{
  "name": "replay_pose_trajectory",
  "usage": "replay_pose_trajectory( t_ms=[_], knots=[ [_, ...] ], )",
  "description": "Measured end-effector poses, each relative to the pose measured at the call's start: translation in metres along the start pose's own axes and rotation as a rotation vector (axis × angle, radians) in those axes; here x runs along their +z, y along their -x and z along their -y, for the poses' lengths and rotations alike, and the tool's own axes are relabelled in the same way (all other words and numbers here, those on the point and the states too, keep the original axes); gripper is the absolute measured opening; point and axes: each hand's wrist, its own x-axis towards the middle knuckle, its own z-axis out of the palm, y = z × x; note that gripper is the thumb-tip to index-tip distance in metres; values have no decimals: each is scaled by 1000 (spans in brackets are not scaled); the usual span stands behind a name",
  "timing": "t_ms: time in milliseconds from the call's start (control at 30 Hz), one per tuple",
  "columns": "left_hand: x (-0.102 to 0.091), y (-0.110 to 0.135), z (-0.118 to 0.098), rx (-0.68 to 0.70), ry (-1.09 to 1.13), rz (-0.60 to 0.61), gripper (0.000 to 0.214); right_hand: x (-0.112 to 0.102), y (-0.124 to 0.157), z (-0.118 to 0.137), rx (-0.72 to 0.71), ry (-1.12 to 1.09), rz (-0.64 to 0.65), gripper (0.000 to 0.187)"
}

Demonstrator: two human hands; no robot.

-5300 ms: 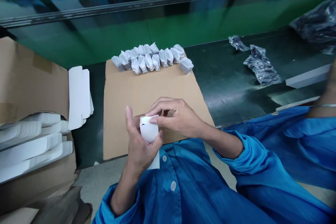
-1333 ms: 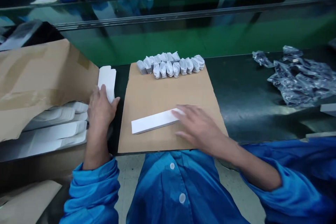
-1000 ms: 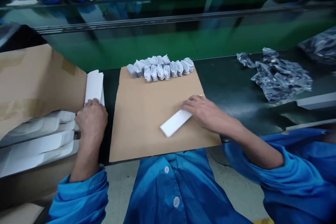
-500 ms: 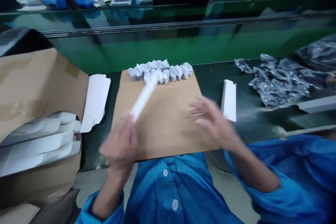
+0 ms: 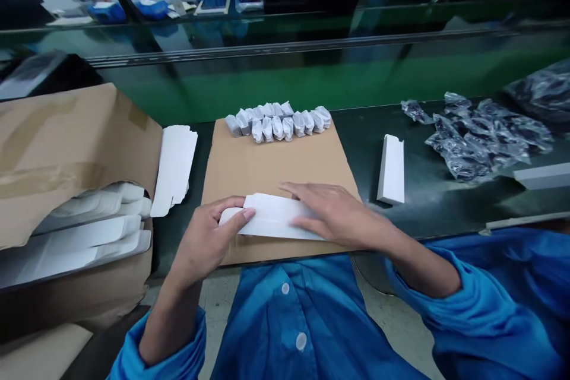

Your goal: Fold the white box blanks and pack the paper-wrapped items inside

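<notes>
A flat, unfolded white carton blank (image 5: 271,218) lies on the near part of a brown cardboard sheet (image 5: 271,157). My left hand (image 5: 209,240) pinches the blank's left end between thumb and fingers. My right hand (image 5: 332,214) rests on its right half with the fingers stretched flat. A row of small grey items in clear wrappers (image 5: 278,122) sits along the sheet's far edge. A closed white box (image 5: 392,169) lies on the dark belt to the right of the sheet.
An open brown carton (image 5: 66,148) at the left holds stacked white blanks (image 5: 75,231), and a small pile of blanks (image 5: 174,169) leans beside it. Crumpled clear bags (image 5: 481,136) lie at the right. Other people in blue coats work beyond the green rail.
The closed white box left my right hand and now lies on the belt at the right. My left hand took a flat blank from the pile and brought it onto the sheet, where both hands meet it.
</notes>
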Motion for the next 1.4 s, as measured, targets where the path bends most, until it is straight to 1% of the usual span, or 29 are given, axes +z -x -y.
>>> replay_pose_trajectory(
  t_ms=[33, 67, 100, 167, 233, 267, 367, 400, 467, 500, 533, 600, 667, 700, 733, 767, 800, 833, 867, 900, 933, 1000, 1067, 1133, 1200, 1233, 1333, 1367, 1400],
  knots=[
    [4, -2, 4, -32, 96, -33, 31, 7, 1, 5, 6, 154, -84, 63],
    [7, -2, 8, -58, 196, -37, 33, 13, 3, 9, -6, 278, -146, 72],
    [11, -2, 12, -77, 283, -15, 35, 20, 4, 12, -36, 368, -183, 75],
    [14, -1, 17, -92, 359, 62, 39, 27, 4, 12, -114, 464, -223, 65],
    [14, 0, 17, -77, 270, 89, 36, 30, 3, 10, -187, 509, -243, 54],
    [14, 0, 16, -51, 191, 66, 33, 30, 2, 9, -214, 530, -246, 50],
    [11, -4, 13, 61, -64, -100, 17, 28, 1, 9, -257, 610, -257, 40],
    [10, -6, 13, 91, -115, -150, 13, 27, 0, 9, -270, 632, -267, 37],
    [7, -6, 13, 108, -91, -192, 11, 25, 0, 6, -278, 628, -297, 34],
    [7, -5, 14, 113, -9, -188, 16, 23, 0, 2, -257, 609, -339, 33],
    [8, -2, 14, 126, 99, -199, 27, 23, -1, -1, -211, 586, -398, 34],
    [18, 6, 13, 200, 291, -277, 46, 25, -4, -8, -73, 547, -558, 39],
    [40, 13, 10, 305, 349, -350, 57, 34, -9, -7, 33, 521, -704, 44],
    [54, 16, 8, 338, 335, -370, 64, 41, -10, -3, 38, 504, -736, 45],
    [67, 17, 7, 341, 314, -356, 74, 48, -11, 2, 13, 478, -729, 46],
    [79, 17, 6, 307, 299, -393, 80, 53, -10, 9, -23, 431, -680, 48],
    [87, 15, 7, 257, 276, -451, 83, 57, -9, 16, -60, 356, -586, 51],
    [91, 12, 8, 193, 248, -500, 81, 58, -7, 21, -90, 250, -462, 56],
    [91, 9, 10, 133, 218, -532, 76, 55, -5, 25, -93, 121, -351, 61],
    [89, 6, 12, 93, 179, -527, 71, 50, -4, 26, -65, -18, -284, 64],
    [84, 4, 14, 80, 135, -487, 67, 44, -4, 26, -24, -149, -267, 65],
    [74, 1, 16, 141, 68, -399, 60, 31, -8, 21, 27, -357, -325, 53],
    [68, 1, 16, 258, 38, -363, 52, 23, -14, 14, 9, -491, -385, 38],
    [66, 3, 17, 331, 36, -329, 43, 20, -21, 8, -59, -589, -322, 26],
    [67, 6, 19, 314, 39, -267, 40, 19, -26, 3, -39, -702, -282, 20],
    [67, 7, 21, 277, 46, -233, 40, 19, -28, 0, 13, -779, -303, 19],
    [66, 8, 23, 160, 73, -153, 41, 17, -37, -7, 234, -1047, -510, 25],
    [65, 7, 23, 144, 62, -132, 40, 16, -40, -10, 282, -1126, -527, 30],
    [64, 6, 21, 146, 33, -121, 39, 15, -44, -11, 300, -1192, -491, 34]
  ],
)
